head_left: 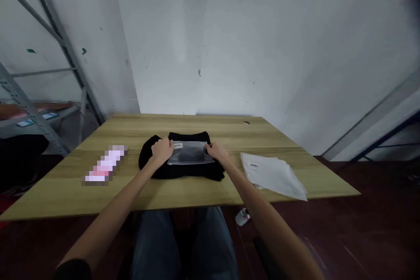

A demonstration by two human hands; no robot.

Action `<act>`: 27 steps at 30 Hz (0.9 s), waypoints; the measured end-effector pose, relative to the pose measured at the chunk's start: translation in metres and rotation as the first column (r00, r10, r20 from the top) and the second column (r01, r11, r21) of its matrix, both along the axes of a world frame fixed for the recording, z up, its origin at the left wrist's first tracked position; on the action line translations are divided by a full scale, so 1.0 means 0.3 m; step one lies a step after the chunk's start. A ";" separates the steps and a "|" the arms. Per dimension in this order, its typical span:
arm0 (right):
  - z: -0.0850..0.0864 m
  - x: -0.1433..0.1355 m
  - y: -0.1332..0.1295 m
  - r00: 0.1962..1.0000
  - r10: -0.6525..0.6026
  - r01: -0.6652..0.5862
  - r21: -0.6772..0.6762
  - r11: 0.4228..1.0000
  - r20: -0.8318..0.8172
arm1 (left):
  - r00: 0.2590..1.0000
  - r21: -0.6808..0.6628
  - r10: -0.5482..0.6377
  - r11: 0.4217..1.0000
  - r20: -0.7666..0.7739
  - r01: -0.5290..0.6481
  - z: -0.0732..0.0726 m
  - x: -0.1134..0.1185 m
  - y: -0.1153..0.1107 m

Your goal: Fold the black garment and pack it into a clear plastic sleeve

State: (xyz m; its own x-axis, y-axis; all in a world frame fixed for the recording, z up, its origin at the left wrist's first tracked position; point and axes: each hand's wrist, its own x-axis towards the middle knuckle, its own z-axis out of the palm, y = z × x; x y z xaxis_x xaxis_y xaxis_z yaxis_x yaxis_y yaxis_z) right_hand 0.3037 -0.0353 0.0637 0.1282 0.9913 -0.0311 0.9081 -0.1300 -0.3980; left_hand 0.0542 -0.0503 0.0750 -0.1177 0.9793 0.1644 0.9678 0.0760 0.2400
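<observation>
Both my hands grip a frosted zip bag by its two ends, above black folded cloth on the table. My left hand is closed on the bag's left end, beside a small white label. At the right end, my right hand pinches the bag's edge. A dark shape shows through the bag; whether it is inside or behind cannot be told. To the right of my right hand lies a stack of whitish bags with a similar label.
On the wooden table, a pixelated phone-like object lies to the left. A metal rack stands beyond the left edge, with another person's arm near it. A wall rises behind, and a white can is on the floor.
</observation>
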 end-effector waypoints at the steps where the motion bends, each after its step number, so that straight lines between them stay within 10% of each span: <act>1: -0.009 -0.002 0.006 1.000 -0.006 0.006 0.009 1.000 -0.002 | 1.000 0.019 -0.010 1.000 0.001 0.010 -0.007 0.005 -0.005; 12: -0.006 -0.050 0.061 0.987 -0.133 0.143 0.115 0.983 -0.088 | 0.974 0.248 -0.121 0.966 0.190 0.072 -0.041 0.022 0.082; 19: -0.064 -0.084 0.041 0.984 -0.157 0.175 0.308 0.935 -0.081 | 0.995 0.168 -0.081 0.983 0.066 0.069 -0.039 -0.012 0.109; 24: -0.079 -0.116 0.012 0.995 0.042 -0.082 0.544 0.835 0.086 | 0.964 0.421 -0.212 0.868 -0.162 0.262 -0.060 0.054 0.052; 27: -0.117 -0.138 -0.016 0.947 0.234 -0.315 0.513 0.798 0.219 | 0.888 0.339 -0.377 0.826 -0.264 0.451 -0.126 0.084 0.012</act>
